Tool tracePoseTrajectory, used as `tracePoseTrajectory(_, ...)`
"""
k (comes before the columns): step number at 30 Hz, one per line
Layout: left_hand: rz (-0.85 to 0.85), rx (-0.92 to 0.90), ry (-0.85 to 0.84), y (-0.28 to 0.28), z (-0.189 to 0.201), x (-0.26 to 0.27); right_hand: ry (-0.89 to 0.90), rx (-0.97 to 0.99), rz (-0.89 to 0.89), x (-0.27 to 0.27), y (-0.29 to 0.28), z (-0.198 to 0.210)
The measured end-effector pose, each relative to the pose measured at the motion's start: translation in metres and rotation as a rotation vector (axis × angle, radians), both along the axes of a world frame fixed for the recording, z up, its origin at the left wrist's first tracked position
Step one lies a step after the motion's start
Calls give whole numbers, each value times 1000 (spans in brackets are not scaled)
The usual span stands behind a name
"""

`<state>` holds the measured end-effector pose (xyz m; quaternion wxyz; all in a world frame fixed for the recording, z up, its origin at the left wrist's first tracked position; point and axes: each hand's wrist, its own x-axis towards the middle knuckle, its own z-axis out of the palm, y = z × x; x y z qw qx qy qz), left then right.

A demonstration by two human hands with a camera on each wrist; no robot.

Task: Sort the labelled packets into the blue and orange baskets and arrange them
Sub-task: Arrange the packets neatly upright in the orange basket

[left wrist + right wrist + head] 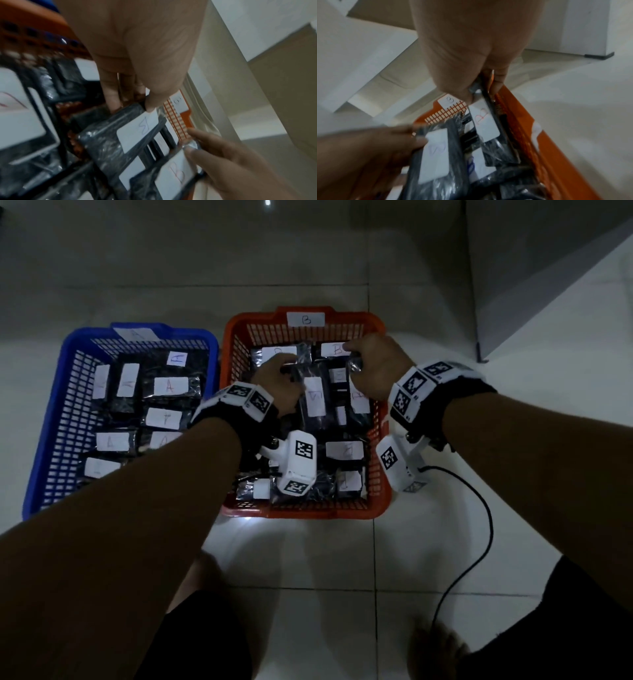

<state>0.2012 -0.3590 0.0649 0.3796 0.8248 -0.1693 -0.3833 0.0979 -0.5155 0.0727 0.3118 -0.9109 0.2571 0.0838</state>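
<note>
Two baskets stand on the floor: a blue basket (44, 419) tagged A holds several black packets with white A labels, and an orange basket (376, 330) tagged B holds several black packets with B labels. Both hands are inside the orange basket near its far end. My left hand (277, 378) pinches the top edge of a black packet with a blue B label (139, 131), thumb on the label. My right hand (370, 368) pinches the top of another black packet with a red B label (484, 124) beside the basket's right wall (539, 142).
A black cable (479, 535) runs over the white floor tiles right of the orange basket. A grey wall base (548, 285) stands at the far right. My knees in black shorts (205, 638) are at the bottom of the head view.
</note>
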Motion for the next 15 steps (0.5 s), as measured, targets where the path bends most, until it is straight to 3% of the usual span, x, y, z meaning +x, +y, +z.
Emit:
tracePoseTrajectory(3,-73,30,-44,-15,-7,3,54,-17,51,0,-1,-5)
tracePoseTrajectory(6,-180,81,-141,-26,-13,6,31,26,-42,4,-6,-5)
tracePoseTrajectory(9,-273,122,-363,-32,-15,6,17,65,-118,10,-12,-6)
tracePoseTrajectory(15,-263,150,-495,-31,-23,5,114,-121,118,12,-6,-7)
